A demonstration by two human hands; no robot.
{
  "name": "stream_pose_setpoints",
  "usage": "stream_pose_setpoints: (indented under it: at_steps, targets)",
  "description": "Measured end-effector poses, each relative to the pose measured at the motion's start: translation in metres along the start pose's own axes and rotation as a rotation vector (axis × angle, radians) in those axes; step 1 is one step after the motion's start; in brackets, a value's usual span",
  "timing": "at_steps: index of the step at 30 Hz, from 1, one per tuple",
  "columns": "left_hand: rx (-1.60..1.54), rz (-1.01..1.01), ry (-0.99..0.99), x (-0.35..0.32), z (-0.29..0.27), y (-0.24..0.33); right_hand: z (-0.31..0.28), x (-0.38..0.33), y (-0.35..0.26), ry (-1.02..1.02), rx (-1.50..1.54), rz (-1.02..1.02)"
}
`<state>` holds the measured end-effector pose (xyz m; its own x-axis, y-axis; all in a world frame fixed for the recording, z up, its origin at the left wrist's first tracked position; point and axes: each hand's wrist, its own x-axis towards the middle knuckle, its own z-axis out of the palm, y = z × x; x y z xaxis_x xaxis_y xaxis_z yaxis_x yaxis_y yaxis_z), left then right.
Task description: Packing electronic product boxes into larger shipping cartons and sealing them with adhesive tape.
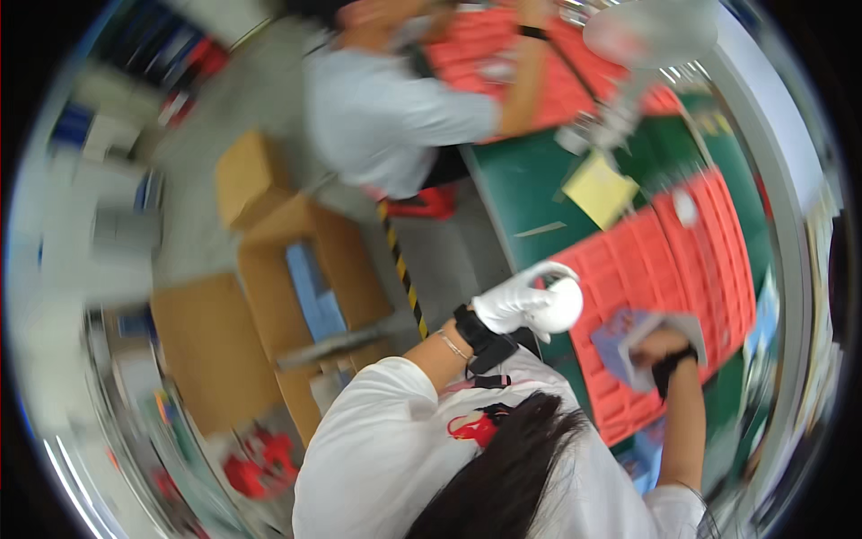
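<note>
The picture is blurred and tilted. My left hand (516, 304) wears a white glove and is closed around a small white rounded object (564, 305) at the near edge of a red grid tray (691, 260). My right hand (663, 346), with a black wrist strap, grips a flat grey-blue packet (620, 340) that lies over the same tray. The tray rests on a green table (530, 189).
Another person in a light grey shirt (386, 112) leans over a second red tray (503, 54) at the top. A yellow sheet (600, 189) lies on the green table. Brown cardboard boxes (269, 269) stand on the floor at left, beside a yellow-black striped line (404, 269).
</note>
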<state>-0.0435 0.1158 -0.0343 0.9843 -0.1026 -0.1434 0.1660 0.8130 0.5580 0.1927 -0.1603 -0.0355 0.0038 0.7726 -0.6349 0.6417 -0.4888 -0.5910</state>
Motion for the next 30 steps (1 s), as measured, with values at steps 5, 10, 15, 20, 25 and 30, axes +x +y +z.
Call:
stream_pose_setpoints:
  at_steps: [5, 10, 15, 20, 25, 30]
  targets:
    - [-0.060, 0.270, 0.152, -0.089, 0.016, -0.015, -0.001, 0.007, 0.007, -0.194, 0.531, 0.654]
    - [-0.174, 0.517, 0.302, -0.159, 0.008, -0.054, -0.008, 0.013, 0.080, -0.393, 0.548, 0.547]
    - [-0.275, 0.723, 0.320, -0.196, 0.011, -0.084, -0.012, 0.017, 0.061, -0.307, 0.519, 0.644]
    - [-0.354, 0.833, 0.228, -0.216, 0.015, -0.081, -0.014, 0.009, 0.037, -0.294, 0.381, 0.529]
    - [-0.369, 0.853, 0.087, -0.222, 0.019, -0.065, -0.003, -0.003, 0.016, -0.148, 0.304, 0.446]
    - [-0.364, 0.808, 0.137, -0.217, 0.024, -0.037, -0.015, -0.054, 0.034, 0.032, 0.538, 0.354]
